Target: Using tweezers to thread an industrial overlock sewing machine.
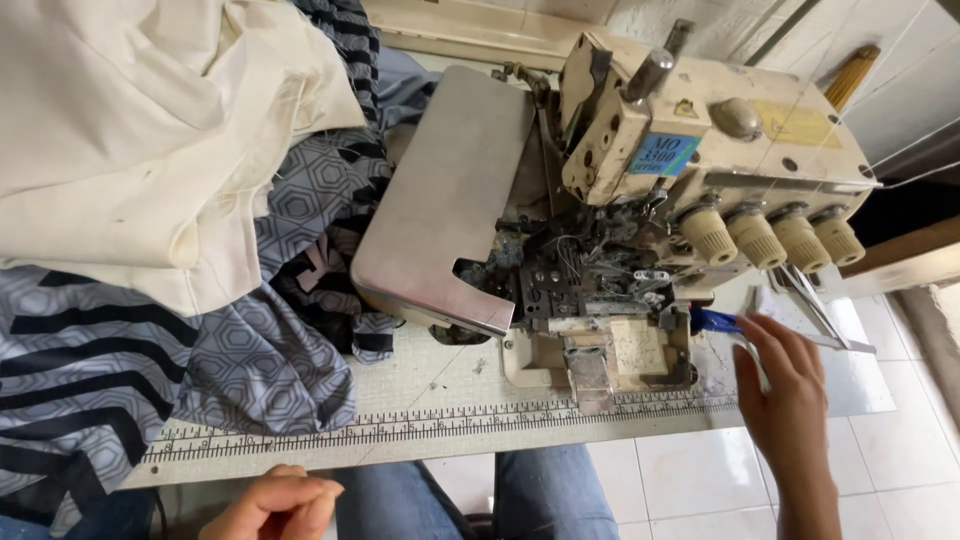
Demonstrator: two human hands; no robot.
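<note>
A cream overlock sewing machine (700, 160) stands on the table, its front cover open so the dusty looper mechanism (585, 265) shows. Its grey metal bed plate (440, 200) lies to the left. My right hand (790, 400) hovers at the table's right edge, fingers apart, fingertips near a small blue object (715, 320) beside the machine's base; it holds nothing that I can see. My left hand (275, 505) rests low at the front edge of the table, fingers curled in, with nothing visible in it.
Grey patterned fabric with black stripes (130, 370) and cream cloth (130, 130) are piled on the left. A printed ruler strip (400, 425) runs along the table's front edge. Scissors or metal blades (810, 300) lie at the right. My jeans-clad legs and white floor tiles show below.
</note>
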